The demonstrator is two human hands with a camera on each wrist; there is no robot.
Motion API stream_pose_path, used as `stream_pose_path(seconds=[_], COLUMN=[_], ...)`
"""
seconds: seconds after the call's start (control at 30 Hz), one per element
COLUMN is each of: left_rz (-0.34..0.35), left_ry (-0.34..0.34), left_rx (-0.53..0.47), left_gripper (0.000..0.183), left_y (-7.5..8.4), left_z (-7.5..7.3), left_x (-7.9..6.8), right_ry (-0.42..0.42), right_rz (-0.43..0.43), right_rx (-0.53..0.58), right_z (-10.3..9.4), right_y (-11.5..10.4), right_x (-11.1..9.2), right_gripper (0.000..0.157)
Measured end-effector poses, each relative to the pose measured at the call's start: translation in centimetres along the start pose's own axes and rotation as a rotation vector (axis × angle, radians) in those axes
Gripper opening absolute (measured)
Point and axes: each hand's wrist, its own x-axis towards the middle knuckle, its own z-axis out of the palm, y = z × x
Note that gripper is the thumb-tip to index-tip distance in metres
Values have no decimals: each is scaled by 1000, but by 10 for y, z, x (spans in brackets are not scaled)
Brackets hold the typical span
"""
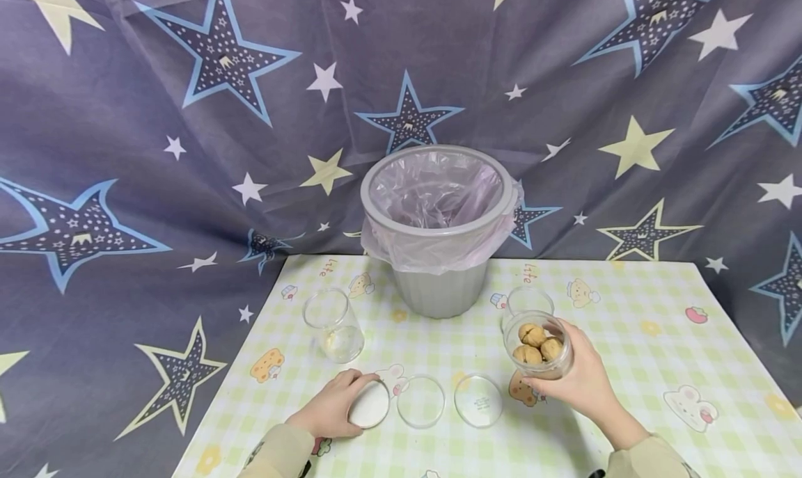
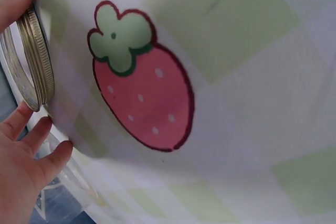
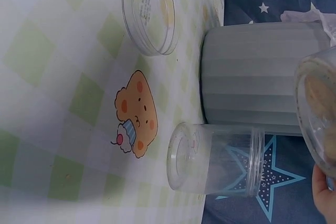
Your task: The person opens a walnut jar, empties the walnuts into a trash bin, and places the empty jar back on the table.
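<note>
My left hand (image 1: 332,407) holds a round white-topped lid (image 1: 370,405) by its edges, low at the tabletop. The left wrist view shows the lid's gold ridged metal rim (image 2: 41,51) between thumb and fingers. My right hand (image 1: 581,377) grips a clear jar (image 1: 544,372) with several walnuts (image 1: 532,335) inside, raised above the table in the right wrist view. Two clear round lids (image 1: 421,401) (image 1: 479,401) lie flat between my hands. A clear jar (image 1: 344,342) stands beyond my left hand. Another clear jar (image 3: 215,158) stands behind the walnut jar, partly hidden in the head view.
A grey bin (image 1: 441,290) with a pinkish plastic liner (image 1: 432,248) stands at the back of the table. The tablecloth (image 1: 633,367) is green-checked with cartoon prints. Behind hangs a dark star-patterned curtain (image 1: 301,33).
</note>
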Motion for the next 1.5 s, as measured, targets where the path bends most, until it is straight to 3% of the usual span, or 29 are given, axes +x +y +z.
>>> stream_pose_path(seconds=[0.4, 0.63, 0.73, 0.9, 1.03, 1.27, 1.37, 1.5], left_rz=[-19, -55, -41, 64, 144, 116, 69, -36], left_ry=[-81, -55, 32, 308, 515, 799, 864, 824], left_rx=[42, 38, 59, 42, 19, -125, -258, -519], left_gripper=[106, 82, 65, 43, 38, 37, 41, 50], left_y=[2, 14, 24, 45, 58, 67, 72, 81], left_z=[-10, -24, -32, -53, -71, -100, -117, -144], left_x=[5, 5, 8, 18, 28, 50, 60, 78], right_ry=[4, 0, -1, 0, -3, -2, -9, -12], right_rz=[-5, -13, -12, -16, -16, -16, -7, 3], right_rx=[-11, 3, 2, 2, 5, 7, 5, 5], right_z=[1, -1, 0, 0, 1, 2, 1, 1], right_y=[3, 1, 0, 0, 1, 2, 0, -2], right_x=[4, 7, 8, 7, 7, 6, 5, 5], right_gripper=[98, 97, 97, 97, 98, 99, 97, 96])
